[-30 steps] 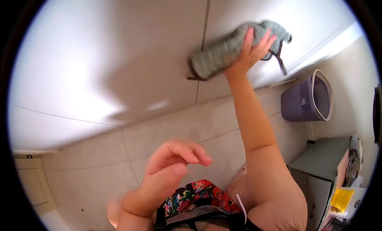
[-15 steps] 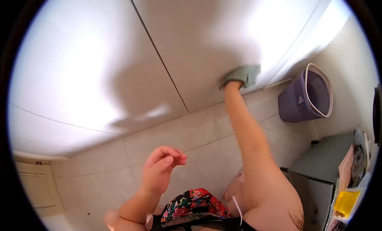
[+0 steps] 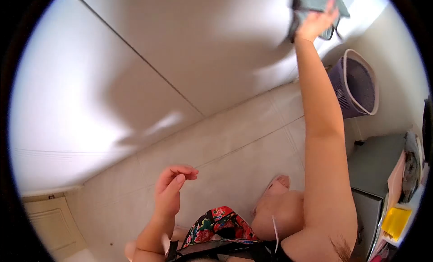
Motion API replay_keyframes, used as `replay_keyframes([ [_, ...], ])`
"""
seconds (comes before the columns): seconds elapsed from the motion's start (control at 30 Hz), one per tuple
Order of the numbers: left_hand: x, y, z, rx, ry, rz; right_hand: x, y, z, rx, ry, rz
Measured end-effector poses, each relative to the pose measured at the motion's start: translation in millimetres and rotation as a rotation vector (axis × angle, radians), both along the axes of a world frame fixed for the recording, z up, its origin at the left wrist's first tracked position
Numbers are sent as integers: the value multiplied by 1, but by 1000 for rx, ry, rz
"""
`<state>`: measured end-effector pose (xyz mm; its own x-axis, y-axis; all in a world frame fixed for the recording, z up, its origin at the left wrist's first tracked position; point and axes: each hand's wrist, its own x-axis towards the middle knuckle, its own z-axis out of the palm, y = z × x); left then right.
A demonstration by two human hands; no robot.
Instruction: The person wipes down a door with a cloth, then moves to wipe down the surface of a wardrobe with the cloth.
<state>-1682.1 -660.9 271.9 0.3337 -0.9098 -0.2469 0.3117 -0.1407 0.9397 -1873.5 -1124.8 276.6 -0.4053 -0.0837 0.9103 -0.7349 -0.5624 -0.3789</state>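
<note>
My right hand [image 3: 315, 25] is at the end of an outstretched arm, its fingers on a grey-green cloth [image 3: 311, 0] with dark edges. The hand presses the cloth against the white panel surface [image 3: 216, 41], high up near its right side. Folds of the cloth hang around the wrist, and part of it is hidden behind the hand. My left hand [image 3: 171, 185] hovers over the floor in front of my body. Its fingers are loosely bent, the thumb stands a little apart, and nothing shows in it.
A purple basket [image 3: 338, 90] with a pale rim stands by the right wall. Below it is a dark grey cabinet [image 3: 376, 158] with papers and a yellow item [image 3: 397, 222] at its side. A cream door [image 3: 54, 221] is at lower left. Tiled floor [image 3: 225, 149] runs along the panels.
My right hand has moved up and to the right across the panel with the cloth, and the arm is straighter. My left hand stays nearly in place. The view has shifted slightly.
</note>
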Motion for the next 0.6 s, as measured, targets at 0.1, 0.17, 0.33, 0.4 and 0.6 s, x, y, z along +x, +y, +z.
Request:
replay_keyframes([
  [0.1,0,3,-7,37,-136,45,4,-9,-69,583,88,-420],
  [0.17,-3,7,-13,51,-54,-4,3,-17,-99,1109,209,-871],
  [0.33,4,6,-21,81,-192,-87,-11,-42,-199,1733,373,-1279],
  [0.4,7,5,-23,87,-295,-111,-10,-38,-221,1726,280,-1068],
  [0.6,10,8,-24,209,-346,-97,36,-7,-281,1642,4,-535],
])
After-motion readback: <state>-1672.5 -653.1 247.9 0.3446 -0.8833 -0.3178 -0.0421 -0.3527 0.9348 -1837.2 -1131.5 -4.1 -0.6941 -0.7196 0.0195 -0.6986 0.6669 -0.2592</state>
